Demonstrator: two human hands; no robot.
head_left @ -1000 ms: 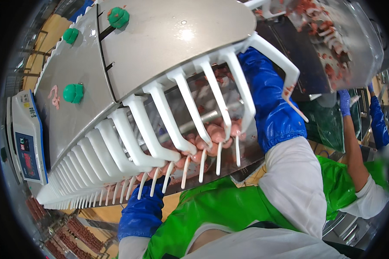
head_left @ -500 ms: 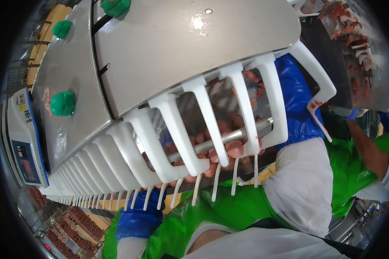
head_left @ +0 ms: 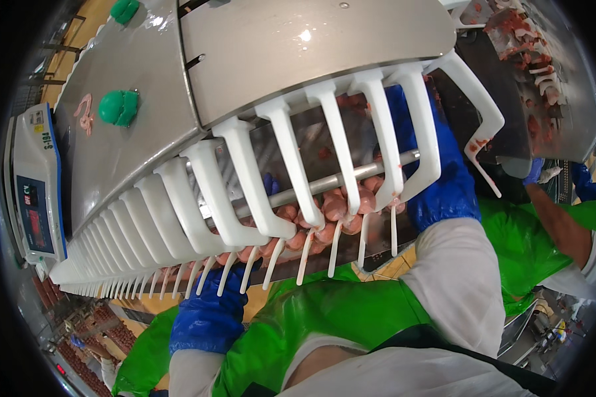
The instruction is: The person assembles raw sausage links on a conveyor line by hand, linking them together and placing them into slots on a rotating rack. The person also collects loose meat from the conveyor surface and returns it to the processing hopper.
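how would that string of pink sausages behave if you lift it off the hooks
Probably floppy: the sausages sag in loops over the white hooks. Likely slippery, since they look glossy and wet. Casing seems thin, so possibly easy to tear.

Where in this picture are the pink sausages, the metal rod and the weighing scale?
pink sausages (head_left: 324, 212): head view, on a link hanging between the white hooks.
metal rod (head_left: 331, 183): head view, on its bare middle stretch.
weighing scale (head_left: 36, 178): head view, on its front panel.
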